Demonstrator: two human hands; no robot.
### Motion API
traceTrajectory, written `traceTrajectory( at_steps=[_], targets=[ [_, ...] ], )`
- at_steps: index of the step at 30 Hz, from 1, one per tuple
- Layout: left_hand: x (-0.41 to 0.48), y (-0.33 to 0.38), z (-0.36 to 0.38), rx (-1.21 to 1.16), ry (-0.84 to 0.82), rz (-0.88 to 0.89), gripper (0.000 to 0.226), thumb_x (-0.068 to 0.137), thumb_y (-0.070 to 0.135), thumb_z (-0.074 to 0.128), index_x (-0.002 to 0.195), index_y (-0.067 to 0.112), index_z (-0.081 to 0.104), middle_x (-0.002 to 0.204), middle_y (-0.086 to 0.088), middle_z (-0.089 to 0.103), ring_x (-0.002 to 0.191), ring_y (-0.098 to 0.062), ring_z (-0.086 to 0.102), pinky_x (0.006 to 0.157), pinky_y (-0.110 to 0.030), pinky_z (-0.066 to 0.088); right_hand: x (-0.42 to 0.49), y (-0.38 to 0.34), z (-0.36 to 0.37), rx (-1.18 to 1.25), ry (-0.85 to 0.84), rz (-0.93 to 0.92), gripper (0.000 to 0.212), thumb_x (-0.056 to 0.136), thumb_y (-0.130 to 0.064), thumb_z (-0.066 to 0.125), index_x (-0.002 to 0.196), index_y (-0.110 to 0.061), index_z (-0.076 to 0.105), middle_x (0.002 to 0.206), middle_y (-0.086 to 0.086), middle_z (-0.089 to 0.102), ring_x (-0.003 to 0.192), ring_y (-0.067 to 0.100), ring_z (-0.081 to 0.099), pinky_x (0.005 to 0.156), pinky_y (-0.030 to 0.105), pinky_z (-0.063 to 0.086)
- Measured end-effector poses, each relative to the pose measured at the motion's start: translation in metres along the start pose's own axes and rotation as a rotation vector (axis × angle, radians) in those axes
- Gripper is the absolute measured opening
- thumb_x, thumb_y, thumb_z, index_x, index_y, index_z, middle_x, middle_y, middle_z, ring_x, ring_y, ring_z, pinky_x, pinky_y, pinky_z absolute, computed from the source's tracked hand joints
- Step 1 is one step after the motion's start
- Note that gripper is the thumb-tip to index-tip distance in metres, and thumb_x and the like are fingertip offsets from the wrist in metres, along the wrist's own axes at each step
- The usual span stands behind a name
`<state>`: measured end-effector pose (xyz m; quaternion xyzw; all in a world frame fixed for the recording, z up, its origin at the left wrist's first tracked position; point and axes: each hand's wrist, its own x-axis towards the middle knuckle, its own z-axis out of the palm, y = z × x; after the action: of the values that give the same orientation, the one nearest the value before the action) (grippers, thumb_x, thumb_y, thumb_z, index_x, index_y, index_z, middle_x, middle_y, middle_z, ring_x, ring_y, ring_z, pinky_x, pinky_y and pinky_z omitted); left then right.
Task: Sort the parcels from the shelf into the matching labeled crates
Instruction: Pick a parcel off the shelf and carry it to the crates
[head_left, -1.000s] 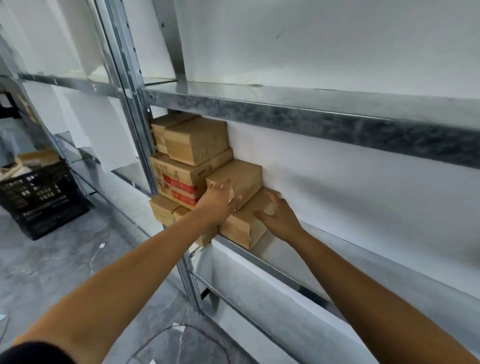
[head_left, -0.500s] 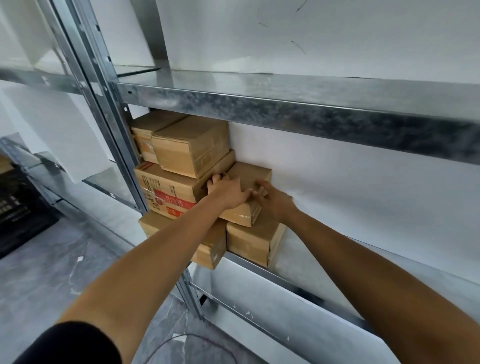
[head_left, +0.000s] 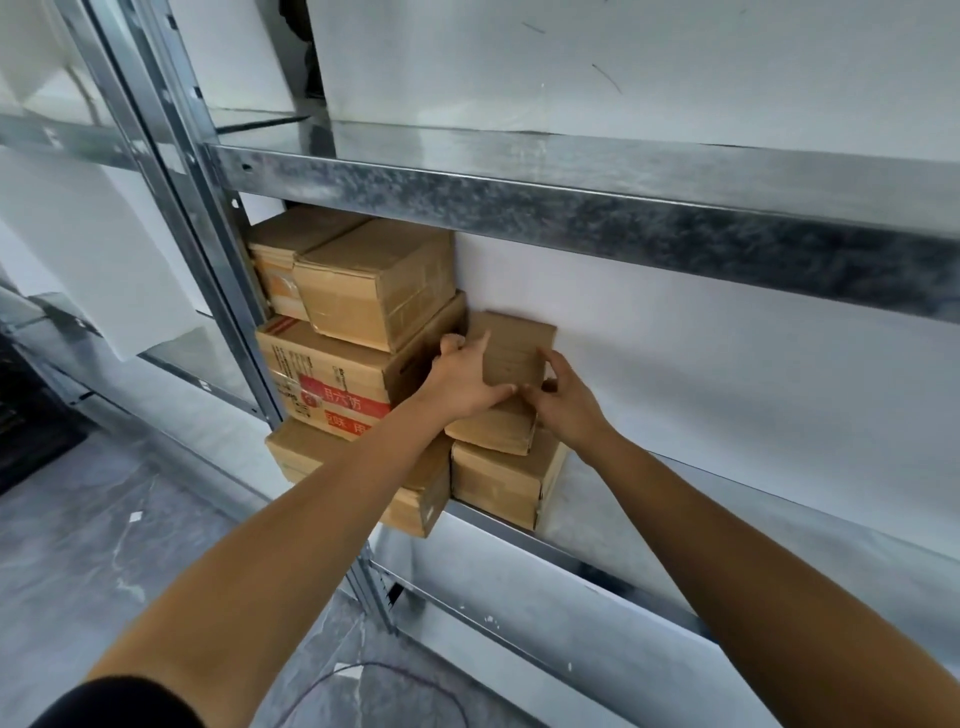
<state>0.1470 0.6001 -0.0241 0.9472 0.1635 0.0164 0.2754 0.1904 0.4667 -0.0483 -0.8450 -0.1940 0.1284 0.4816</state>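
Several brown cardboard parcels are stacked at the left end of a metal shelf (head_left: 597, 566). A small flat parcel (head_left: 514, 348) lies on top of a lower parcel (head_left: 498, 483), against the white back wall. My left hand (head_left: 462, 382) grips the small parcel's left side and front edge. My right hand (head_left: 563, 400) holds its right front corner. To the left sit a larger parcel with red printing (head_left: 332, 389) and a plain parcel (head_left: 374, 286) on top of it. No labeled crate shows clearly.
The upper shelf beam (head_left: 571, 208) hangs just above the stack. A metal upright (head_left: 208, 244) stands left of the parcels. A dark crate edge (head_left: 26, 426) shows at the far left on the grey floor (head_left: 104, 545). A thin cable (head_left: 363, 675) lies on the floor.
Both hands have closed in on the small top parcel. The right hand moved from the lower parcel's side to the small parcel's right corner. The view has come closer to the shelf.
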Motion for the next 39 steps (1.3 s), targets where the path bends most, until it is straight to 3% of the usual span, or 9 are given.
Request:
traceTrajectory(
  at_steps=[4,8,10,14,19,24,29,35,39],
  targets=[
    [-0.01,0.009,0.005,-0.116,0.111,0.029,0.104,0.078,0.039,0.071,0.149,0.017,-0.001,0.151,-0.015,0.02,0.137,-0.033,0.025,0.114,-0.042,0.024,-0.014,0.003,-0.009,0.14,0.087,0.038,0.071,0.09,-0.031,0.058,0.147,-0.028,0.015,0.131,0.011,0.053,0.115,0.028,0.054,0.1,0.045,0.045],
    [-0.026,0.02,0.011,-0.163,0.165,0.106,0.097,0.075,0.037,0.074,0.147,0.014,0.012,0.144,-0.011,0.035,0.134,-0.03,0.032,0.112,-0.041,0.023,-0.041,0.001,-0.023,0.258,0.186,0.011,0.065,0.092,-0.024,0.055,0.146,-0.025,0.02,0.134,0.006,0.049,0.11,0.02,0.052,0.101,0.044,0.045],
    [-0.034,0.025,0.013,-0.18,0.2,0.101,0.096,0.075,0.037,0.074,0.146,0.014,0.014,0.144,-0.012,0.033,0.134,-0.031,0.03,0.11,-0.041,0.023,-0.052,0.0,-0.027,0.258,0.212,0.007,0.062,0.093,-0.022,0.055,0.146,-0.024,0.023,0.132,0.003,0.049,0.109,0.019,0.051,0.1,0.042,0.045],
    [-0.051,0.041,0.022,-0.251,0.14,0.125,0.102,0.076,0.041,0.072,0.149,0.018,0.004,0.147,-0.011,0.021,0.135,-0.031,0.025,0.11,-0.042,0.027,-0.079,0.012,-0.041,0.307,0.301,0.02,0.053,0.093,-0.022,0.055,0.141,-0.024,0.034,0.128,0.001,0.049,0.102,0.014,0.05,0.089,0.031,0.046],
    [-0.07,0.065,0.044,-0.322,0.038,0.159,0.103,0.072,0.054,0.07,0.148,0.026,0.006,0.141,-0.007,0.023,0.132,-0.027,0.032,0.109,-0.04,0.032,-0.114,0.03,-0.061,0.351,0.389,0.061,0.049,0.093,-0.023,0.055,0.138,-0.027,0.037,0.129,0.004,0.046,0.105,0.016,0.049,0.09,0.032,0.045],
    [-0.1,0.089,0.062,-0.415,-0.045,0.235,0.087,0.076,0.05,0.068,0.145,0.028,0.021,0.132,0.004,0.036,0.126,-0.018,0.04,0.095,-0.025,0.035,-0.154,0.043,-0.083,0.419,0.451,0.08,0.04,0.093,-0.021,0.055,0.131,-0.025,0.043,0.112,-0.001,0.051,0.094,0.011,0.054,0.075,0.023,0.042],
    [-0.123,0.111,0.08,-0.526,-0.088,0.261,0.076,0.074,0.055,0.064,0.138,0.026,0.033,0.135,-0.001,0.042,0.124,-0.021,0.044,0.101,-0.035,0.042,-0.193,0.058,-0.105,0.446,0.48,0.138,0.026,0.092,-0.037,0.053,0.115,-0.026,0.046,0.116,-0.001,0.053,0.109,0.021,0.053,0.089,0.034,0.042],
    [-0.168,0.149,0.101,-0.553,-0.154,0.267,0.056,0.09,0.045,0.048,0.135,0.017,0.03,0.131,0.003,0.046,0.113,-0.014,0.048,0.086,-0.023,0.038,-0.251,0.072,-0.139,0.52,0.502,0.166,0.028,0.095,-0.038,0.044,0.11,-0.015,0.046,0.113,0.001,0.053,0.104,0.022,0.055,0.084,0.034,0.045],
    [-0.204,0.17,0.12,-0.582,-0.139,0.265,0.046,0.09,0.037,0.055,0.124,0.012,0.035,0.123,-0.001,0.048,0.097,-0.011,0.047,0.08,-0.023,0.037,-0.295,0.089,-0.16,0.552,0.56,0.177,0.02,0.094,-0.036,0.049,0.097,-0.015,0.05,0.105,0.003,0.057,0.105,0.024,0.057,0.088,0.036,0.048]
  ],
)
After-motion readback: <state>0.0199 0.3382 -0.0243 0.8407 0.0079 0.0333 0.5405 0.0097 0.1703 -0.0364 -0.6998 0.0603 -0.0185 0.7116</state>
